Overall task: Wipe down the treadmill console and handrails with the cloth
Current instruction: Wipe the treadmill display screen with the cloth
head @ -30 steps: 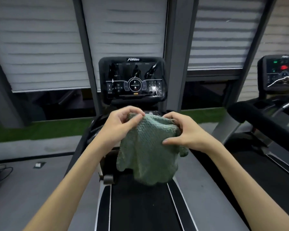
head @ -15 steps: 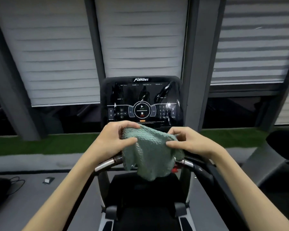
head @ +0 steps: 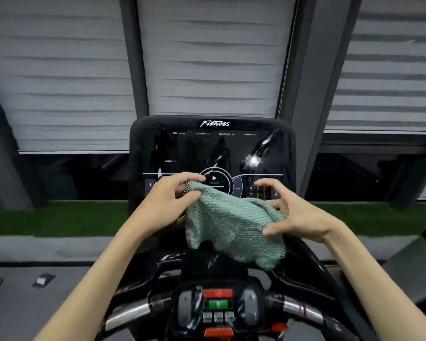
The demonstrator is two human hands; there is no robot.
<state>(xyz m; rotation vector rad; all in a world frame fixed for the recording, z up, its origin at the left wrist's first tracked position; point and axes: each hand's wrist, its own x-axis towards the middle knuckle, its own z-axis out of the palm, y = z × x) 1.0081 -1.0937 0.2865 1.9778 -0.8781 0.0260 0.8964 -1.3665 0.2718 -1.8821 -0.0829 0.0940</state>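
Cloth look: the cloth [head: 231,225] was a pale green, nubbly woven rag, crumpled and hanging in loose folds, with a darker stitched hem showing along its left edge and lower right corner.
Cloth place: it hung in the air in front of the lower half of the treadmill console [head: 212,148], covering part of the ringed play symbol and the keypad area; whether it touched the screen could not be told.
Left hand: the left hand [head: 167,203] pinched the cloth's upper left corner, thumb below and curled fingers above.
Right hand: the right hand [head: 303,215] held the cloth's right edge, its thumb pressed on the front of the fabric and one finger behind it, while the other fingers arched above, clear of the cloth.
Cloth to hands: the fabric stretched between the two hands and sagged below them, its lowest corner drooping under the right hand.
Console: black and glossy, upright, with a white "Fitness" logo along the top, faint white labels and bright glare patches on the right.
Handrails: the left handrail [head: 130,313] and right handrail [head: 303,310], each with a silver section, lay well below the cloth, untouched.
Controls: between them sat a red button [head: 217,293] above a green button [head: 218,303].
Surroundings: grey window blinds [head: 207,57] hung behind the console, above a strip of green turf [head: 59,217].
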